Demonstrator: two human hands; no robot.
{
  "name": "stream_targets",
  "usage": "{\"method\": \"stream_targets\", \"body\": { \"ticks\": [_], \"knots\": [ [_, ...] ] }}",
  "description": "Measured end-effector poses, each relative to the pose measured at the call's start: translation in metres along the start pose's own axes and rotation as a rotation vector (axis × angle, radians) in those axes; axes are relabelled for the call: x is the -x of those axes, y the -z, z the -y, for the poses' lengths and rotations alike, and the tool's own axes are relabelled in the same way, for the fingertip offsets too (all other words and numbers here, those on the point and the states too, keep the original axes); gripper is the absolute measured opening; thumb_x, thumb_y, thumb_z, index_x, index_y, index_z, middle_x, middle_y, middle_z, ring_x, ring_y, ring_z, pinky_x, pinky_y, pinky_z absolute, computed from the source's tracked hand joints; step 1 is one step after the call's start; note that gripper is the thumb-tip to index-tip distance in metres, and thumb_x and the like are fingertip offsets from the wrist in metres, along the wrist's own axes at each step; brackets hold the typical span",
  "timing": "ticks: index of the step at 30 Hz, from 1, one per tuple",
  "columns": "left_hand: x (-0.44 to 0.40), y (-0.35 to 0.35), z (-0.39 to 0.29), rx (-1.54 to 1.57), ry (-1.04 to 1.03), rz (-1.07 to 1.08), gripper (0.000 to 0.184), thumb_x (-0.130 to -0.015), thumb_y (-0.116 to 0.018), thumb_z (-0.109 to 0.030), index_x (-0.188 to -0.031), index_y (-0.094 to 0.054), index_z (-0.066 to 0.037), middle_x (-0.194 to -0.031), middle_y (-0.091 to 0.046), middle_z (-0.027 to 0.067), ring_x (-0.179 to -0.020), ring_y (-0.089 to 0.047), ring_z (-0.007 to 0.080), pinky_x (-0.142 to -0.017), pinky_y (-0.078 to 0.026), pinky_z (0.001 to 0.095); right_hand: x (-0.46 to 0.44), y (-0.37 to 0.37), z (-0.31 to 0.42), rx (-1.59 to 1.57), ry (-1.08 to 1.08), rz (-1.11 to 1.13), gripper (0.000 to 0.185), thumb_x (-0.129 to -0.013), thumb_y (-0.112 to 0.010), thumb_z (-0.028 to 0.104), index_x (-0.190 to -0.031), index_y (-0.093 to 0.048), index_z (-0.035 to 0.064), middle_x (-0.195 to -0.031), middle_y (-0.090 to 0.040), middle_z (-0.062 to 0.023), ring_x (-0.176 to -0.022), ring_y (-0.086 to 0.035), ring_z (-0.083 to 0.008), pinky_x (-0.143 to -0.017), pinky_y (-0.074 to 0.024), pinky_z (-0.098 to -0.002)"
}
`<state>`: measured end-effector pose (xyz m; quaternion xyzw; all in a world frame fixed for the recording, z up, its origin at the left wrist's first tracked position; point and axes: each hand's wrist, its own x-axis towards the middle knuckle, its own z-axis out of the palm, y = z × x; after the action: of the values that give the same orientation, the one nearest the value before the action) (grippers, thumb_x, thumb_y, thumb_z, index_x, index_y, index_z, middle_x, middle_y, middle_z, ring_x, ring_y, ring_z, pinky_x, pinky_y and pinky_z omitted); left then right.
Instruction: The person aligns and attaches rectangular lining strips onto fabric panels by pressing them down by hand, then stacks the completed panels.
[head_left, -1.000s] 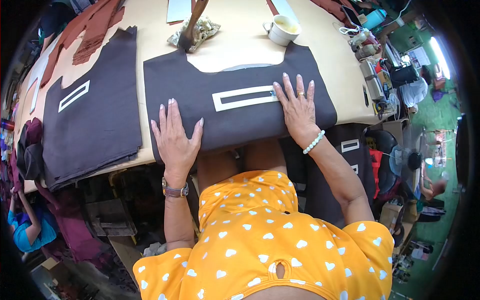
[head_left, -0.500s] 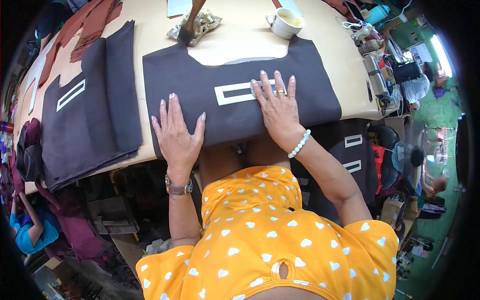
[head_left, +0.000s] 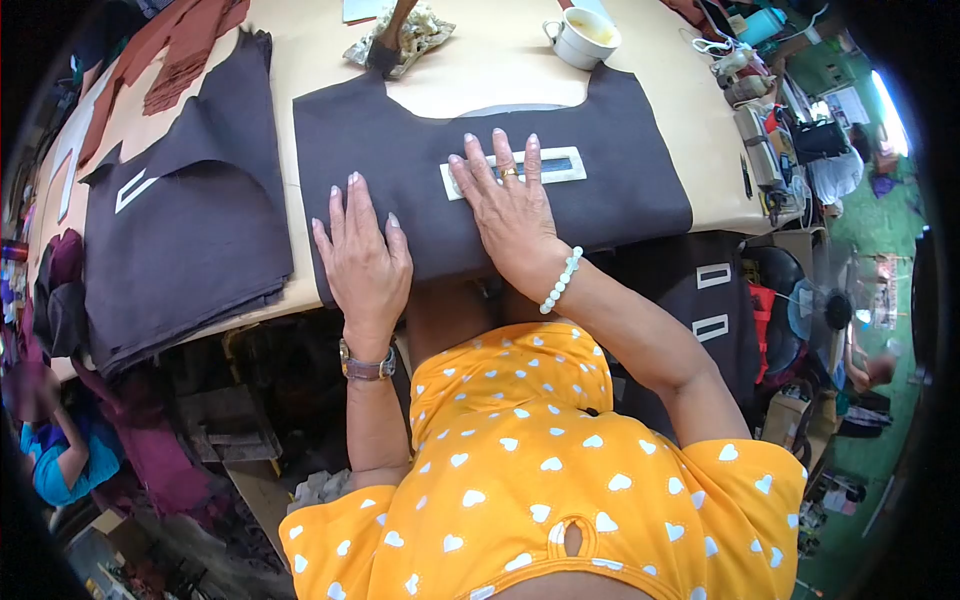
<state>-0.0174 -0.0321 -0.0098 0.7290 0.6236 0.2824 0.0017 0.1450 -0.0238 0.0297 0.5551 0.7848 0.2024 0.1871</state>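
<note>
A dark brown fabric piece (head_left: pixel 625 130) with a curved cut-out at its top edge lies flat before me, its lower edge at the table's front. My left hand (head_left: pixel 365 255) rests flat on its lower left part, fingers stretched out. A cream rectangular frame with a slot (head_left: pixel 568 178) lies on the middle of the fabric. My right hand (head_left: pixel 508 200) presses on this frame and the cloth, fingers spread, covering the frame's left-centre part. Neither hand grips anything.
A stack of dark fabric (head_left: pixel 190 240) with another pale frame (head_left: pixel 130 192) sits on the left. Behind are a white cup (head_left: pixel 582 40), a snack bag (head_left: pixel 425 40) and rust-coloured cloth strips (head_left: pixel 190 60). More dark fabric (head_left: pixel 670 280) hangs at the right below the table edge.
My right hand has slid left along the cream frame, uncovering its right end. The top cloth of the left stack has shifted and partly covers its pale frame. My left hand stays flat.
</note>
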Motion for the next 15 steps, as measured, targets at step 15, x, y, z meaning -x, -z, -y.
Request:
{"method": "stream_targets", "body": {
  "ticks": [15],
  "knots": [
    [-0.001,-0.001,-0.001,-0.051,0.008,0.005,0.048,-0.086,-0.048,-0.016,-0.131,-0.04,0.001,-0.13,-0.048,0.016,-0.125,-0.039,0.033,-0.104,-0.026,0.0513,0.0,-0.031,-0.048,-0.446,0.365,-0.208,0.065,-0.083,-0.045,0.004,-0.14,-0.03,0.03,-0.147,-0.024,-0.0092,-0.134,-0.022,-0.0355,-0.105,-0.0154,-0.0608]
  ]
}}
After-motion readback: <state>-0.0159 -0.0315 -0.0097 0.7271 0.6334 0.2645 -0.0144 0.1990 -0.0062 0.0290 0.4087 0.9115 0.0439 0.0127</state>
